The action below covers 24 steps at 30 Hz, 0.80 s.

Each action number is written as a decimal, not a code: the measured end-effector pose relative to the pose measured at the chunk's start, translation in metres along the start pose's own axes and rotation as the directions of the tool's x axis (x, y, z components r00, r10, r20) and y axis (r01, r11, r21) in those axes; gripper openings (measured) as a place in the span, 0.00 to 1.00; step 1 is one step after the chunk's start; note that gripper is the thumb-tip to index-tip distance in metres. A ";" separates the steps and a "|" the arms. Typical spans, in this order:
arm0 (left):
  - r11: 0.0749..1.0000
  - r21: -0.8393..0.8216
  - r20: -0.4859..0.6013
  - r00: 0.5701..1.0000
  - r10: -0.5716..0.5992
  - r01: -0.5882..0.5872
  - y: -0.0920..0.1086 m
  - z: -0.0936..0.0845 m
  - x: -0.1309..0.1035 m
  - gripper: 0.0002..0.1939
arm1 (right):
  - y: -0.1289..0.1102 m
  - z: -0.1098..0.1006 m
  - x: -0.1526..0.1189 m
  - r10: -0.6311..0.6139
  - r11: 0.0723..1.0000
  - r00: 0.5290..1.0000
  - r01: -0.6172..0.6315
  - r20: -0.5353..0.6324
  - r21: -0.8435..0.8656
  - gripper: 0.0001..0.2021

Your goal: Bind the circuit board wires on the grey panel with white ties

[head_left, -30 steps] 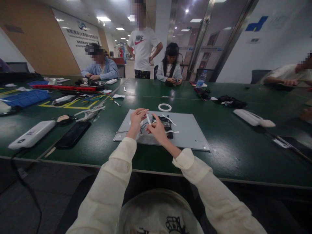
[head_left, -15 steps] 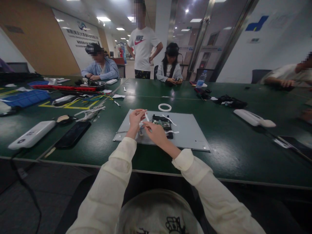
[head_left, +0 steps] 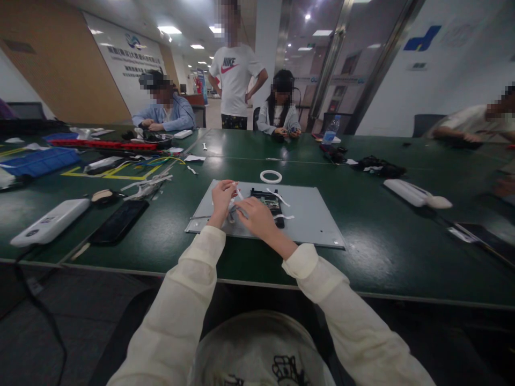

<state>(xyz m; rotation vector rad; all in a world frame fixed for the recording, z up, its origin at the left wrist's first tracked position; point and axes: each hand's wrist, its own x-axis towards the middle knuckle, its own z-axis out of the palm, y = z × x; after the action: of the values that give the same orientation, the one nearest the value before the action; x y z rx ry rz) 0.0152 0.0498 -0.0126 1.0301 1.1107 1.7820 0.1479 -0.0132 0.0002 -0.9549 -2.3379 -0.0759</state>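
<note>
My left hand point(head_left: 222, 199) pinches a short strip of white tape point(head_left: 238, 192) between thumb and fingertips. My right hand point(head_left: 256, 215) is closed at the strip's lower end, fingers bent together; what they grip is hidden. Under the hands, a small bunch of grey wires point(head_left: 230, 217) shows partly. Just right of them a black casing with a green circuit board point(head_left: 273, 202) lies on a grey panel point(head_left: 309, 214), partly covered by my right hand. Loose white strips point(head_left: 279, 197) stick out over the casing. Beyond the panel lies a roll of white tape point(head_left: 271, 176).
On the green table point(head_left: 374, 230), a white power bank point(head_left: 50, 222) and a black phone point(head_left: 119, 221) lie to the left. Farther back sits a blue tray point(head_left: 42, 162). Another white device point(head_left: 408, 192) lies right. Several people are around the table's far side.
The fingers of my right hand have shifted and now lie further over the strip and wires. My left hand keeps its pinch on the tape strip. The camera view has shifted slightly.
</note>
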 end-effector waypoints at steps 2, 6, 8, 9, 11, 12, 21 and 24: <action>0.999 -0.039 0.029 0.999 -0.022 0.023 -0.001 0.000 0.000 0.14 | 0.005 -0.004 0.001 -0.072 0.996 0.997 0.070 -0.035 -0.048 0.16; 0.992 -0.090 0.073 0.994 -0.087 0.093 -0.003 -0.001 0.001 0.15 | 0.016 -0.006 0.003 -0.177 0.971 0.984 0.172 -0.017 -0.164 0.23; 0.989 -0.086 0.085 0.989 -0.117 0.124 -0.003 -0.002 0.001 0.16 | 0.020 -0.005 0.003 -0.207 0.959 0.978 0.197 -0.025 -0.204 0.21; 0.988 -0.081 0.092 0.988 -0.127 0.135 -0.003 -0.002 0.001 0.16 | 0.021 -0.004 0.004 -0.220 0.954 0.975 0.207 -0.039 -0.216 0.19; 0.986 -0.071 0.102 0.985 -0.142 0.150 -0.004 -0.002 0.000 0.17 | 0.024 -0.003 0.005 -0.247 0.948 0.967 0.226 -0.069 -0.226 0.15; 0.986 -0.067 0.107 0.983 -0.148 0.156 -0.004 -0.002 0.000 0.17 | 0.026 -0.002 0.005 -0.257 0.945 0.963 0.233 -0.083 -0.228 0.14; 0.985 0.024 0.080 0.981 -0.174 0.173 -0.001 -0.001 -0.003 0.17 | 0.034 0.003 0.004 -0.252 0.945 0.965 0.231 -0.068 -0.230 0.11; 0.986 0.073 0.062 0.986 -0.157 0.152 -0.001 0.000 -0.003 0.16 | 0.032 0.004 0.004 -0.226 0.948 0.974 0.222 0.006 -0.227 0.10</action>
<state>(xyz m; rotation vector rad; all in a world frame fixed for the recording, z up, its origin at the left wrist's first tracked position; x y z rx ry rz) 0.0162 0.0469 -0.0140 1.0088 1.1837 1.5848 0.1647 0.0143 -0.0068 -0.7830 -2.4474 -0.4504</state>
